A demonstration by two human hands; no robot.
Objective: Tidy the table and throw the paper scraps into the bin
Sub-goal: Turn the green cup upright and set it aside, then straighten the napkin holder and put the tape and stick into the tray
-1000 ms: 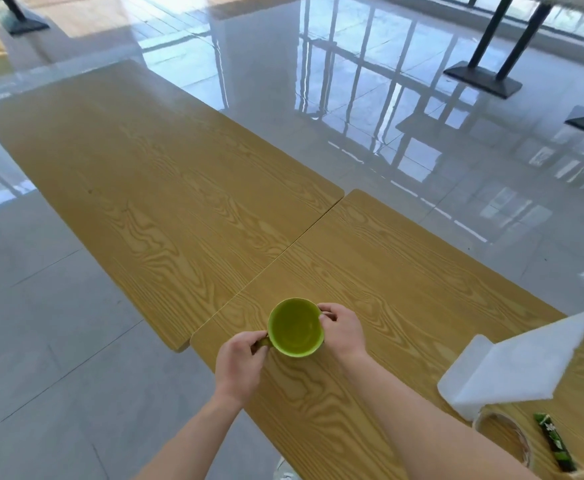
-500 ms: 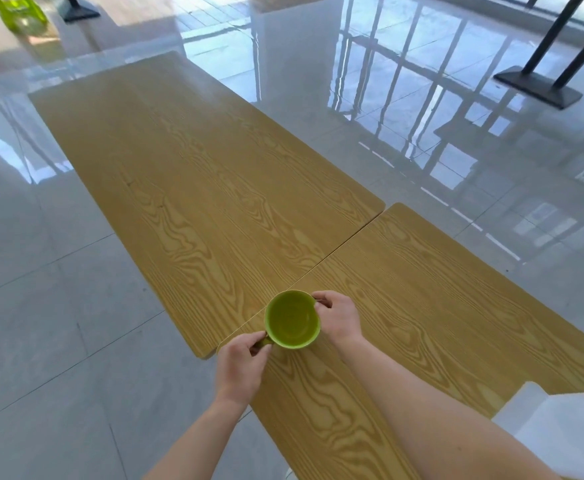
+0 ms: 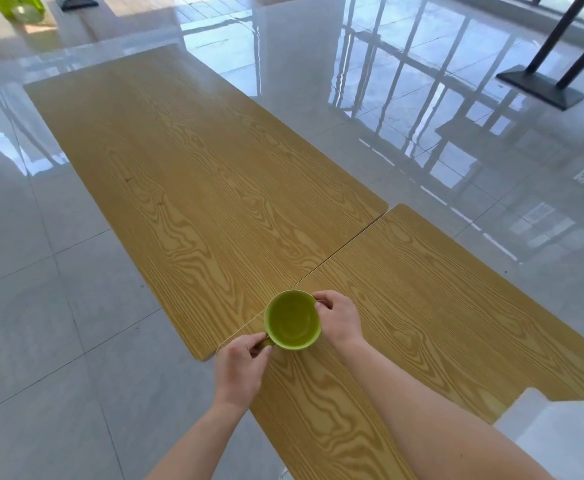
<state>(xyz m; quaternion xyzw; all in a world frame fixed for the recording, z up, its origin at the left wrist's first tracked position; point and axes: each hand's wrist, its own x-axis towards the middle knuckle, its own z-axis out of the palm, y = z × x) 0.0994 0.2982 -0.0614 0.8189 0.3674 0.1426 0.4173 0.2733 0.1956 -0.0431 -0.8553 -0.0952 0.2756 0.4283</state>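
Tidying step: left hand [image 3: 240,367] pinches green cup's [image 3: 292,319] handle, right hand [image 3: 339,317] fingers curl on rim. Next likely: set it down on table [image 3: 214,174].

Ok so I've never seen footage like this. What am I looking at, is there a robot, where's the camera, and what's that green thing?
No robot here: these are a person's two bare hands. The camera sits on the person's head, looking forward and down, so both arms enter from the bottom edge. Below them is a wooden table, two tops set end to end, on a shiny tiled floor. The green thing is a cup, at the seam between the tops. The left hand pinches its handle; the right hand grips its rim on the other side. A white sheet, probably paper, shows in the bottom right corner.
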